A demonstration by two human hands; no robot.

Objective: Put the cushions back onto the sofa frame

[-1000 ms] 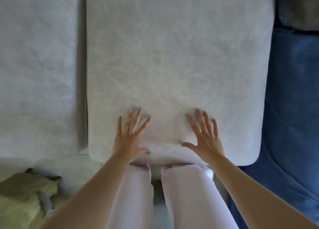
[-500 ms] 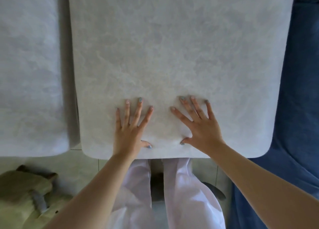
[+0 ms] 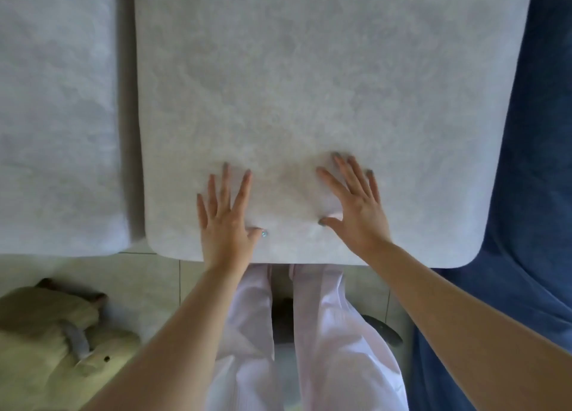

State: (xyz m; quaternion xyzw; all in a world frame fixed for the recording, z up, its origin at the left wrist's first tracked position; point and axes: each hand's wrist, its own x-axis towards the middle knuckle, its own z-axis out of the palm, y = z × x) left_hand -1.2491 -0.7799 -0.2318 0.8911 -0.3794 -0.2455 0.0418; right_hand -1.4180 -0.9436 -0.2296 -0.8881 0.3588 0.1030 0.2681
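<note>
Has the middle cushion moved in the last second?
No. The middle cushion keeps the same gap to the left cushion, front edges still about level.

Soft, even daylight, cool and slightly washed out. A dull grey shadow fills the gap between the middle cushion (image 3: pixel 309 85) and the left cushion (image 3: pixel 55 116). Everything looks faintly soft, and straight edges bow near the corners of the view.
</note>
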